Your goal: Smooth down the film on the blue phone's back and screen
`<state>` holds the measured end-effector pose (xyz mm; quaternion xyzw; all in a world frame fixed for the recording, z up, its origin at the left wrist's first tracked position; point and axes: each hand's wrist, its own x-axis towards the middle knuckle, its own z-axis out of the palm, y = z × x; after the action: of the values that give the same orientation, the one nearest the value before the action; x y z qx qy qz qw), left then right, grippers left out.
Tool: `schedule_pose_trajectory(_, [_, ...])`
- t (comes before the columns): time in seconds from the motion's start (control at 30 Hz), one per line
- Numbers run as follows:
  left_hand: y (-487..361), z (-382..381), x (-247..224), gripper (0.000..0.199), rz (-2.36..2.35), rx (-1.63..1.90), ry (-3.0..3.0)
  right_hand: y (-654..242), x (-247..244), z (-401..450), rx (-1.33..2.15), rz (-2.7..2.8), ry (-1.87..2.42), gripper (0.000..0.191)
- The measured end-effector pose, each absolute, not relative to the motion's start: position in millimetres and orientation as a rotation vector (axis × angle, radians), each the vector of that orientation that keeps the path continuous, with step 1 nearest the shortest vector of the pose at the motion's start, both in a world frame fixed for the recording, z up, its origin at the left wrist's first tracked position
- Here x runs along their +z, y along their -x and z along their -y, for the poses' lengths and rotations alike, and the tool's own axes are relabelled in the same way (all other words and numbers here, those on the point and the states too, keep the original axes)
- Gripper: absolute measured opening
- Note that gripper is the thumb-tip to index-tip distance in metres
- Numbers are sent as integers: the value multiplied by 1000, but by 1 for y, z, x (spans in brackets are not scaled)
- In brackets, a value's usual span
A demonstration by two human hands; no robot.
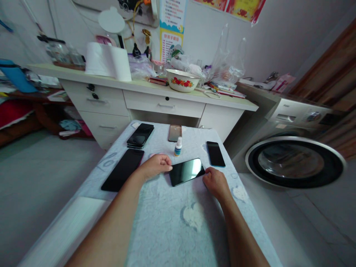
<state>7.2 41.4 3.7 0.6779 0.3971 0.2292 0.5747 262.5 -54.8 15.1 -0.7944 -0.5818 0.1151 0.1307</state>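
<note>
A black smartphone point(187, 172) with a glossy, reflecting screen lies face up, slightly slanted, in the middle of the cloth-covered table point(167, 222). My left hand point(156, 166) pinches its left end between thumb and fingers. At the opposite end, my right hand point(217, 181) has its fingers closed on the corner. Just behind the phone stands a small white spray bottle point(178, 147) with a blue label. A large black tablet point(123, 170) lies left of my left hand, and another dark phone point(215, 154) rests beyond my right hand.
Stacked black phones point(141, 134) lie at the table's far left, and a brownish phone or case point(175, 133) at the far edge. Behind is a white desk point(167, 107) bearing a flowered enamel bowl point(183, 80) and paper rolls point(107, 61). A washing machine point(294, 161) stands on the right, door open.
</note>
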Motion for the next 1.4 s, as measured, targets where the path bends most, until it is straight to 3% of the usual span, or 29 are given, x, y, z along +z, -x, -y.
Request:
schedule_pose_trajectory(0.17, [-7, -39, 9, 30, -840, 498, -1439, -263, 14, 54, 352, 1683, 2300, 30])
schedule_pose_trajectory(0.87, [-8, -32, 7, 39, -718, 357, -1115, -269, 10, 52, 442, 1605, 2198, 24])
schedule_pose_trajectory(1.4, [-33, -18, 15, 41, -734, 479, -1024, -301, 27, 68, 1166, 1107, 1674, 31])
